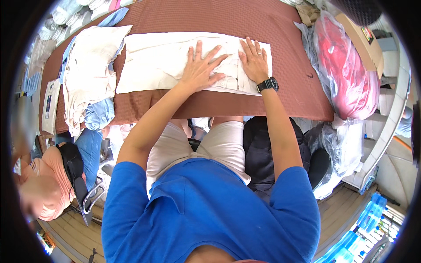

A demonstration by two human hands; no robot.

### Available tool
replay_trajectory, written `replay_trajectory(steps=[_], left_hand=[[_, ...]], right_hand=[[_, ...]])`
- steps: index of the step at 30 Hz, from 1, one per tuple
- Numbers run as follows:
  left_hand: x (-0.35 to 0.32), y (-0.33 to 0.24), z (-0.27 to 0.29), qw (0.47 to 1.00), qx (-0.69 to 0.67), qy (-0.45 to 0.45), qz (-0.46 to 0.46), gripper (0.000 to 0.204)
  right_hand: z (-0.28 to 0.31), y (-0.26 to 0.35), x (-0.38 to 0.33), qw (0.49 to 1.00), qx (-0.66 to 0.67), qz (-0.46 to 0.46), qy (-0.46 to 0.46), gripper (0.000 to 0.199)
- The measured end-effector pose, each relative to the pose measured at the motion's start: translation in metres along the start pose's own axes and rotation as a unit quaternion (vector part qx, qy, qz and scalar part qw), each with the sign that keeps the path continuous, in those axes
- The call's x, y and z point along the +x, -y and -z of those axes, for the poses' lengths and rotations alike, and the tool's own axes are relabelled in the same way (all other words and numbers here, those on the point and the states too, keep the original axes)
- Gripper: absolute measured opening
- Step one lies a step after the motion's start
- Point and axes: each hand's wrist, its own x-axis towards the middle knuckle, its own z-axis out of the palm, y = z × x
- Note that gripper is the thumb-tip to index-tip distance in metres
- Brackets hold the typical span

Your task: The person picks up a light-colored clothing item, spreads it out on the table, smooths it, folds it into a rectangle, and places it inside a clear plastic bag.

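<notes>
A folded off-white garment (153, 65) lies flat in a long rectangle across the brown textured tablecloth (197, 19). On its middle rests my left hand (202, 68), palm down, with the fingers spread wide. My right hand (255, 62) lies flat near the garment's right end, its fingers stretched forward and closer together. Neither hand grips the cloth. A ring is on a right-hand finger, and a black watch (267, 84) circles that wrist. Small buttons and a seam show between the two hands; whether the garment is a shirt or trousers, I cannot tell.
Cream and light-blue clothes (90, 65) are heaped at the table's left, beside a flat packet (51, 105). Clear plastic bags with red contents (340, 65) and a cardboard box (362, 44) stand right. A black backpack (267, 149) sits below the table; another person (52, 179) sits left.
</notes>
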Motion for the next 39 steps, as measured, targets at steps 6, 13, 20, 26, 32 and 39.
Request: replay_trajectory(steps=[6, 13, 20, 26, 32, 39], left_hand=[[0.029, -0.014, 0.023, 0.998, -0.047, -0.013, -0.049, 0.074], [0.026, -0.033, -0.02, 0.997, -0.019, 0.03, -0.073, 0.077], [0.025, -0.073, 0.002, 0.98, -0.179, -0.049, -0.079, 0.056], [0.024, -0.184, -0.036, 0.989, -0.085, -0.03, -0.119, 0.039], [0.04, -0.205, -0.04, 0.998, -0.025, 0.033, -0.055, 0.029], [0.053, -0.177, -0.025, 0.961, -0.269, -0.051, 0.035, 0.024]], right_hand=[[0.033, -0.016, 0.011, 0.991, 0.112, -0.002, -0.066, 0.055], [0.004, -0.028, -0.009, 0.999, -0.037, 0.0, -0.035, 0.055], [0.051, -0.062, 0.013, 0.977, 0.029, -0.196, -0.072, 0.055], [0.051, -0.072, 0.033, 0.918, 0.208, -0.321, 0.108, 0.057], [0.036, -0.091, 0.039, 0.937, 0.24, -0.249, 0.055, 0.046], [0.066, -0.072, 0.057, 0.897, 0.37, -0.225, 0.087, 0.042]])
